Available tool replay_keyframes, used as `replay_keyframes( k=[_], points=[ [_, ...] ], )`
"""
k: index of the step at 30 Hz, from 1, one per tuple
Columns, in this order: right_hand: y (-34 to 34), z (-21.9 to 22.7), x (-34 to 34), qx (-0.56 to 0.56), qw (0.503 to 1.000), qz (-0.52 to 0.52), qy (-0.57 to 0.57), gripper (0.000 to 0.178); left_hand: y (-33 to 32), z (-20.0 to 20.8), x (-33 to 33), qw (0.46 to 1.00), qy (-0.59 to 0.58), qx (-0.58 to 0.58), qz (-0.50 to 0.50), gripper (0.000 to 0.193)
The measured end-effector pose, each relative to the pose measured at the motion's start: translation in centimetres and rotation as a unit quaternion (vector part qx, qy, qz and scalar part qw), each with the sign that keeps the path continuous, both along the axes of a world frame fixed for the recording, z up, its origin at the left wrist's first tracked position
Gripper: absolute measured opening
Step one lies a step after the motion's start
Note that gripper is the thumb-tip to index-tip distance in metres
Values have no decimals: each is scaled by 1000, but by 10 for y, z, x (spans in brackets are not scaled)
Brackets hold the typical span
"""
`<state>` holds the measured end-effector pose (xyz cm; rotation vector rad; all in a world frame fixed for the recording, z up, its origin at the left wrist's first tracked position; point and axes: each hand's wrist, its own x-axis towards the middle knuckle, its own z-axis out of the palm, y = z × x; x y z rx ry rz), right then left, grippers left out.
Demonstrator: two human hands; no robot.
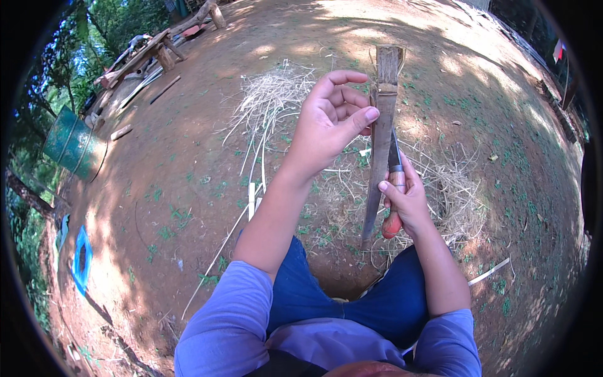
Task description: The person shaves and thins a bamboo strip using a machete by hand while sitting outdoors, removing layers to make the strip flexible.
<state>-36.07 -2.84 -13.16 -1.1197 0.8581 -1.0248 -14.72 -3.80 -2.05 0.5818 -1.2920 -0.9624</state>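
Note:
A long, flat, brown piece of split bamboo [382, 135] stretches away from me, with a node near its far end. My left hand [336, 116] is at its left edge by the node, thumb tip over the edge and curled fingers partly behind it; the index finger stands off. In my right hand [411, 198] is a knife [396, 179] with a dark blade, a wooden handle and a red butt. The blade points away from me, close along the bamboo's right side. My right thumb reaches the bamboo's edge. Part of the blade is hidden behind the bamboo.
Heaps of pale shavings [270, 94] and thin fibres [455, 188] lie on the dirt ground. Pale strips [251, 200] rest beside my left arm. At far left are a green metal drum [74, 144], a blue object [81, 261] and a rough wooden bench [135, 56].

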Motion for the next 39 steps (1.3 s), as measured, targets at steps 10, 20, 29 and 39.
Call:
replay_keyframes(
  k=[10, 20, 29, 39],
  points=[
    [-6, -3, -25, -4, 1000, -31, 3, 94, -6, -9, -1, 998, 3, 63, -2, 26],
    [0, -2, -25, 11, 1000, -8, 1, 94, -3, -5, -21, 996, -75, -13, 54, 49],
    [1, -9, -19, 1, 1000, 0, -5, 99, 5, -1, -27, 996, -31, 14, 80, 39],
    [-1, -9, -15, 7, 1000, -22, -10, 99, -1, -7, -24, 995, -56, 38, 78, 35]
  ],
)
